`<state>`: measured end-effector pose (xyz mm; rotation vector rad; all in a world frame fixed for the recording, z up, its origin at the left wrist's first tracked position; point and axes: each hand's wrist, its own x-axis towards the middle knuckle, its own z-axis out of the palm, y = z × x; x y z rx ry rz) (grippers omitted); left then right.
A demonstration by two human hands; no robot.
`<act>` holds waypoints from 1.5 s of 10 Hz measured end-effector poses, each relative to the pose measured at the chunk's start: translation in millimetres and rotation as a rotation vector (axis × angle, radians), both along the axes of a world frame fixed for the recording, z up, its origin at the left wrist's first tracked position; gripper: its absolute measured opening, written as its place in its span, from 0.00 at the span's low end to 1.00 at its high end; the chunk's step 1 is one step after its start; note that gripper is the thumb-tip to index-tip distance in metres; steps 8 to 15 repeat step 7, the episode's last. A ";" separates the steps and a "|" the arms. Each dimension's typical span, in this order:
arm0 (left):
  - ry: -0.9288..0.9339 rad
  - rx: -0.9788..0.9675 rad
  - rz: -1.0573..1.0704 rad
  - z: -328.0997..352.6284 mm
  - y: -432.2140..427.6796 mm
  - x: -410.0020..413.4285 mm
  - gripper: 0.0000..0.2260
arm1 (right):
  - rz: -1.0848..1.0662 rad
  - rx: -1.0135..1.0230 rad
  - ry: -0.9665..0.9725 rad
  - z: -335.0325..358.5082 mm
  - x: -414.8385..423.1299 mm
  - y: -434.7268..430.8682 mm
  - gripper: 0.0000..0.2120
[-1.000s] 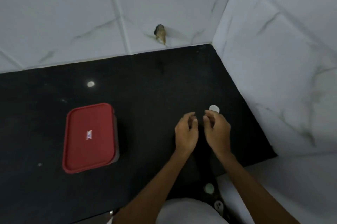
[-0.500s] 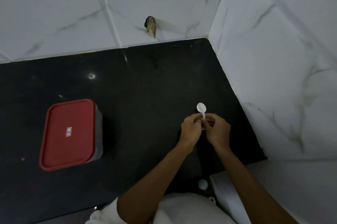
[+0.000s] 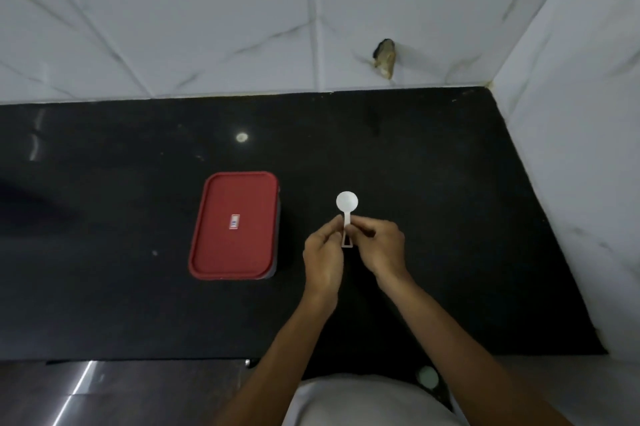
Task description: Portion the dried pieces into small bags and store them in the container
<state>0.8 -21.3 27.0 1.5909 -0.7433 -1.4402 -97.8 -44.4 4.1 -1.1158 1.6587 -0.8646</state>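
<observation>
A small white plastic scoop is held over the black countertop, its round bowl pointing away from me. My left hand and my right hand both pinch its handle from either side. To their left, a rectangular container with a red lid sits closed on the counter. No bags or dried pieces are in view.
White marbled tile walls rise behind the counter and on its right, meeting at a corner. A chipped hole marks the back wall. The counter's front edge runs below my arms.
The view has swung right, so the container now appears closer to my hands. The scoop has gone from mostly hidden behind my fingers to held out with its bowl showing.
</observation>
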 end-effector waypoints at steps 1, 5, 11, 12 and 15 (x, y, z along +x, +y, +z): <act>0.036 0.050 0.087 1.0 2.3 20.4 0.24 | 0.062 0.035 0.059 -10.0 25.3 -7.1 0.10; 0.101 0.112 0.063 -29.7 -0.3 49.6 0.22 | 0.121 0.071 0.216 -26.8 57.6 -10.3 0.09; -0.003 -0.011 -0.021 -42.4 5.3 46.7 0.21 | 0.106 0.026 0.227 -21.1 56.1 -6.7 0.07; -0.003 -0.011 -0.021 -42.4 5.3 46.7 0.21 | 0.106 0.026 0.227 -21.1 56.1 -6.7 0.07; -0.003 -0.011 -0.021 -42.4 5.3 46.7 0.21 | 0.106 0.026 0.227 -21.1 56.1 -6.7 0.07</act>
